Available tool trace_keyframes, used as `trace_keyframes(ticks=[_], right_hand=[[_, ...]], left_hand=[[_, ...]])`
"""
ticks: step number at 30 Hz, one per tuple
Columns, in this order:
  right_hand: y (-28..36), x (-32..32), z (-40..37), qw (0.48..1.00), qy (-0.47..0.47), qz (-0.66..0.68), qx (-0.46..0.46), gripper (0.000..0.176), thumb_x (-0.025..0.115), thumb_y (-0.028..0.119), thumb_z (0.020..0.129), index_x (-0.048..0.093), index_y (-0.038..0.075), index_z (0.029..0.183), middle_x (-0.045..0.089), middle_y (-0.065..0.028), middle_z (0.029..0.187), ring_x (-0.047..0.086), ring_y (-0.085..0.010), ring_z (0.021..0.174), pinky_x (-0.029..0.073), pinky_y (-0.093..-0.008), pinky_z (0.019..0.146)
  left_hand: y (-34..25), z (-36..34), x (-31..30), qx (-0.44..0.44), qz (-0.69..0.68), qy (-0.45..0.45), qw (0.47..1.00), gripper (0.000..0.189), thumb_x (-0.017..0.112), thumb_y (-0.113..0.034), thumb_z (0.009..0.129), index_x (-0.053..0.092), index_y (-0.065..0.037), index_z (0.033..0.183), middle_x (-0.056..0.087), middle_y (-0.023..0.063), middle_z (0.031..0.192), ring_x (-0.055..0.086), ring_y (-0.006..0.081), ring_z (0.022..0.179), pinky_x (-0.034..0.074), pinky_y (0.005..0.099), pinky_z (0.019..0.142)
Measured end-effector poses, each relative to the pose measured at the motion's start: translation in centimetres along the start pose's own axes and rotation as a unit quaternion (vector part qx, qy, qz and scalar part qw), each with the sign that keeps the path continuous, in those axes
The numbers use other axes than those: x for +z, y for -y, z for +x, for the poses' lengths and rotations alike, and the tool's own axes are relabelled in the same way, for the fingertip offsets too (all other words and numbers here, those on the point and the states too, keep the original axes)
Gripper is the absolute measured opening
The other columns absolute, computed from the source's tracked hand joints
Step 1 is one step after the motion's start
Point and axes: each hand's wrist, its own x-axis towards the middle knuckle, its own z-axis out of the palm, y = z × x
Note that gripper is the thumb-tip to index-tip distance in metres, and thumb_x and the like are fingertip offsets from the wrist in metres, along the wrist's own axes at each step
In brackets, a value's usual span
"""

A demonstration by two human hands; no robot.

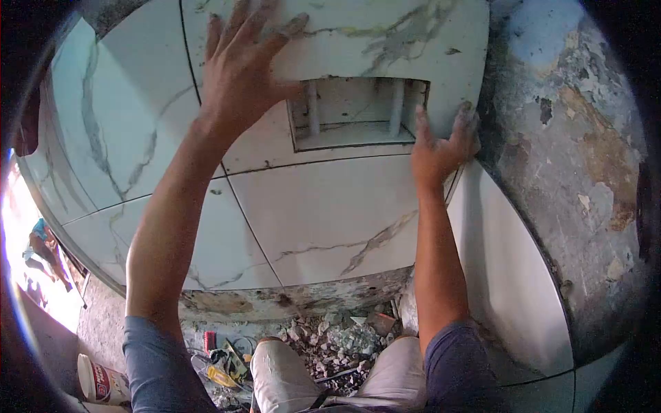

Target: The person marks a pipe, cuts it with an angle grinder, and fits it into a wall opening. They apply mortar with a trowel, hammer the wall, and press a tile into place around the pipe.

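My left hand (242, 79) is spread over a white marble-look tile (337, 51) with grey veins, its fingers stretched apart and pointing up. The thumb reaches toward the upper left corner of a rectangular cut-out (354, 110) in that tile. Inside the cut-out, two pale upright pipes show against a recessed back. At the tile's right edge is my right hand (444, 150), with one digit beside the cut-out's right side and the other fingers apart from it near the edge. Narrow dark joints separate this tile from the tile below (323, 213) and the tile to the left (131, 103).
A bare, patchy wall (571, 158) stands on the right, next to a leaning white panel (502, 268). Rubble (337, 344) covers the floor between my knees. Lower left are a yellow-handled tool (220, 376), a red brush-like item (209, 340) and a white bucket (100, 380).
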Motion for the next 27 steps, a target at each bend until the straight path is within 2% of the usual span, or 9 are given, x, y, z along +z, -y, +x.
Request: trace_keyframes(ticks=[2, 5, 7, 8, 10, 12, 20, 22, 27], right_hand=[[0.3, -0.3, 0.1, 1.000, 0.005, -0.006, 0.002, 0.086, 0.069, 0.057, 0.072, 0.046, 0.003, 0.133, 0.042, -0.0298, 0.133, 0.039, -0.0458, 0.122, 0.024, -0.0538, 0.101], [0.8, -0.7, 0.2, 1.000, 0.008, -0.011, 0.012, 0.085, 0.068, 0.058, 0.072, 0.046, 0.003, 0.133, 0.045, -0.0291, 0.131, 0.039, -0.0450, 0.122, 0.025, -0.0539, 0.101], [0.9, -0.6, 0.2, 1.000, 0.002, -0.015, 0.020, 0.085, 0.068, 0.058, 0.072, 0.046, 0.003, 0.133, 0.046, -0.0288, 0.130, 0.039, -0.0446, 0.122, 0.025, -0.0540, 0.101], [0.7, -0.5, 0.2, 1.000, -0.006, -0.010, 0.005, 0.085, 0.068, 0.058, 0.072, 0.046, 0.003, 0.133, 0.047, -0.0285, 0.129, 0.040, -0.0440, 0.122, 0.025, -0.0540, 0.101], [0.6, -0.5, 0.3, 1.000, -0.016, -0.010, -0.007, 0.085, 0.068, 0.058, 0.072, 0.047, 0.003, 0.133, 0.048, -0.0282, 0.129, 0.040, -0.0434, 0.121, 0.025, -0.0540, 0.101], [0.5, -0.7, 0.5, 0.998, -0.045, -0.007, -0.053, 0.075, 0.074, 0.047, 0.072, 0.053, -0.002, 0.125, 0.049, -0.0301, 0.124, 0.048, -0.0439, 0.111, 0.033, -0.0483, 0.095], [0.1, -0.5, 0.6, 0.997, -0.046, -0.017, -0.064, 0.076, 0.078, 0.043, 0.068, 0.053, -0.002, 0.124, 0.050, -0.0288, 0.124, 0.049, -0.0427, 0.111, 0.033, -0.0480, 0.093], [0.0, -0.6, 0.5, 0.997, -0.041, -0.020, -0.057, 0.076, 0.079, 0.042, 0.067, 0.053, -0.002, 0.124, 0.050, -0.0290, 0.124, 0.049, -0.0423, 0.111, 0.034, -0.0481, 0.093], [-0.4, -0.1, 0.4, 0.998, -0.027, 0.007, -0.047, 0.089, 0.075, 0.054, 0.065, 0.048, 0.002, 0.131, 0.047, -0.0309, 0.128, 0.042, -0.0432, 0.121, 0.027, -0.0534, 0.098]], left_hand=[[-0.4, -0.4, -0.2, -0.002, 0.017, 0.004, 1.000, 0.069, 0.081, -0.039, 0.061, 0.057, -0.021, 0.123, 0.039, 0.0060, 0.143, 0.032, 0.0295, 0.134, 0.023, 0.0526, 0.111], [-0.1, -3.3, 0.4, 0.146, -0.070, -0.048, 0.986, 0.058, 0.080, -0.035, 0.063, 0.061, -0.011, 0.112, 0.049, 0.0100, 0.133, 0.042, 0.0295, 0.126, 0.031, 0.0516, 0.108], [-0.9, -5.1, -0.4, 0.334, -0.165, 0.067, 0.925, 0.047, 0.080, -0.031, 0.062, 0.062, -0.004, 0.097, 0.058, 0.0125, 0.117, 0.051, 0.0308, 0.117, 0.037, 0.0500, 0.104], [-1.0, -5.6, -0.8, 0.334, -0.166, 0.070, 0.925, 0.047, 0.080, -0.031, 0.062, 0.062, -0.004, 0.097, 0.058, 0.0125, 0.117, 0.051, 0.0308, 0.117, 0.037, 0.0500, 0.104], [-1.0, -6.3, -1.3, 0.275, -0.179, 0.226, 0.917, 0.038, 0.079, -0.028, 0.064, 0.064, -0.004, 0.089, 0.061, 0.0129, 0.108, 0.053, 0.0322, 0.114, 0.040, 0.0491, 0.103], [-1.4, -7.4, -0.4, 0.252, -0.194, 0.186, 0.930, 0.035, 0.079, -0.027, 0.065, 0.064, -0.004, 0.086, 0.062, 0.0128, 0.104, 0.054, 0.0324, 0.112, 0.041, 0.0486, 0.101], [-2.1, -6.9, 0.6, 0.273, -0.160, 0.102, 0.943, 0.026, 0.078, -0.020, 0.066, 0.062, -0.003, 0.078, 0.064, 0.0123, 0.092, 0.060, 0.0323, 0.101, 0.045, 0.0489, 0.096], [-2.2, -7.0, 0.7, 0.254, -0.172, 0.083, 0.948, 0.018, 0.072, -0.020, 0.072, 0.060, -0.008, 0.067, 0.062, 0.0061, 0.083, 0.061, 0.0223, 0.091, 0.042, 0.0430, 0.103], [-1.9, -7.7, 0.6, 0.254, -0.185, 0.080, 0.946, 0.022, 0.075, -0.020, 0.072, 0.059, -0.007, 0.077, 0.063, 0.0100, 0.093, 0.061, 0.0280, 0.098, 0.043, 0.0479, 0.099]])
